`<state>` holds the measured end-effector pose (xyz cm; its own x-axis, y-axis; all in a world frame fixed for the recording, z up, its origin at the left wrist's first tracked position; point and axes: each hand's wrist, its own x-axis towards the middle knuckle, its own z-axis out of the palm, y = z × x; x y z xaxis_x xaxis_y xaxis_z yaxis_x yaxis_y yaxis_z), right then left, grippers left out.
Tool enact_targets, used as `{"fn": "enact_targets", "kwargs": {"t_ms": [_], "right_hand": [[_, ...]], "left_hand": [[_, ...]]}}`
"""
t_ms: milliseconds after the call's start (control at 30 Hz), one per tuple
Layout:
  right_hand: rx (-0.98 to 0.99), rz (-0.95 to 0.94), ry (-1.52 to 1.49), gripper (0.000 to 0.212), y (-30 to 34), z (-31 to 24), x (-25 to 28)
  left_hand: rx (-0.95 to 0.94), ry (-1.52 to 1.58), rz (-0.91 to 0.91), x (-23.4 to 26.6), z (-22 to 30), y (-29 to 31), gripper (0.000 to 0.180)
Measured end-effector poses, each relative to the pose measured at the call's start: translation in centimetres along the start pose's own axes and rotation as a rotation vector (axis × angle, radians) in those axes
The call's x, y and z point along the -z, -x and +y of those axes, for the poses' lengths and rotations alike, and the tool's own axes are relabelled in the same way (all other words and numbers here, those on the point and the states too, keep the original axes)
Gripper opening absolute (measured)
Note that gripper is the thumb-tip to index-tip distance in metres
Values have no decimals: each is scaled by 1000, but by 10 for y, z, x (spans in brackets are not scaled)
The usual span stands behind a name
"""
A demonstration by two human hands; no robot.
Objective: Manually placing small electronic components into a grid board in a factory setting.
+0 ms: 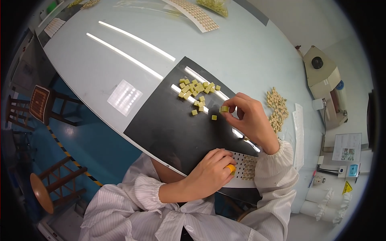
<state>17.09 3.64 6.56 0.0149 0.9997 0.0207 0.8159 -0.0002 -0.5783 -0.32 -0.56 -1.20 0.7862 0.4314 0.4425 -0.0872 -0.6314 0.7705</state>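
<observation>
My right hand is raised over the black mat, pinching a small yellow-green cube between thumb and fingertips. One loose cube lies on the mat just beside it. Farther off, several like cubes form a loose cluster. My left hand rests at the mat's near side, over the left part of a white sheet with a grid of dark squares and rows of small tan pieces. Its fingers are curled together, and a yellow-orange cover shows at one fingertip. Whatever lies within that grip is hidden.
A pile of small tan pieces lies right of the mat, near a white strip. A clear square sheet is at left. At the far edge are another filled sheet and a bag of green pieces. A beige machine stands right.
</observation>
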Motion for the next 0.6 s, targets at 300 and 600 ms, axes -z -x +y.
{"fn": "enact_targets", "kwargs": {"t_ms": [300, 600], "right_hand": [[-10, -70, 30, 13, 8, -7, -15], [89, 46, 141, 18, 25, 0, -21]], "left_hand": [[9, 1, 4, 3, 2, 1, 22], [35, 21, -10, 5, 5, -4, 19]]}}
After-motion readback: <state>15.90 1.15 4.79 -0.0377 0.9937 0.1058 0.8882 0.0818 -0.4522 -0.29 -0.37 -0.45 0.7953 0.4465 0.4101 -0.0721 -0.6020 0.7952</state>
